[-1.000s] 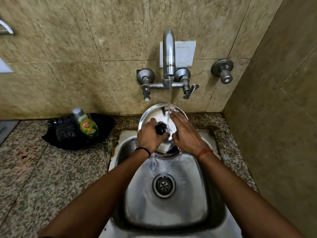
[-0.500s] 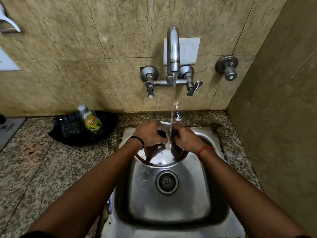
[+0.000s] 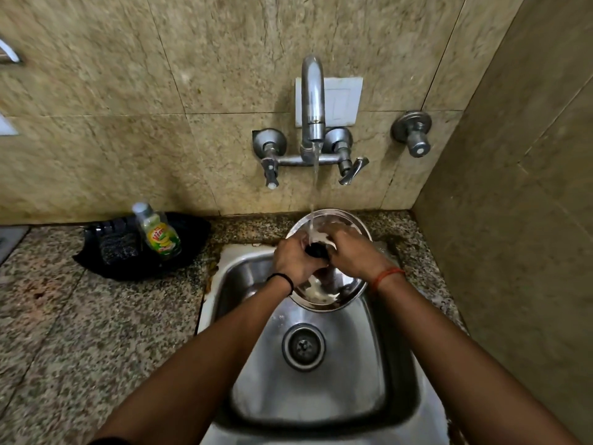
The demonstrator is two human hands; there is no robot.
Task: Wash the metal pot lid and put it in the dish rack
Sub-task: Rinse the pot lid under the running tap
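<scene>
The round metal pot lid with a black knob is held tilted over the back of the steel sink, under the running stream from the tap. My left hand grips the lid at the knob from the left. My right hand lies on the lid's face to the right of the knob, fingers bent over it. Water strikes the lid near the knob. The hands hide the lid's middle. No dish rack is in view.
A dish soap bottle and a dark scrubber sit in a black tray on the granite counter left of the sink. Two tap handles and a wall valve stick out above. A tiled wall closes the right side.
The lid has tipped up from lying low in the sink and now faces me under the stream. Both hands rose with it and stay at the knob. The camera view shifted slightly.
</scene>
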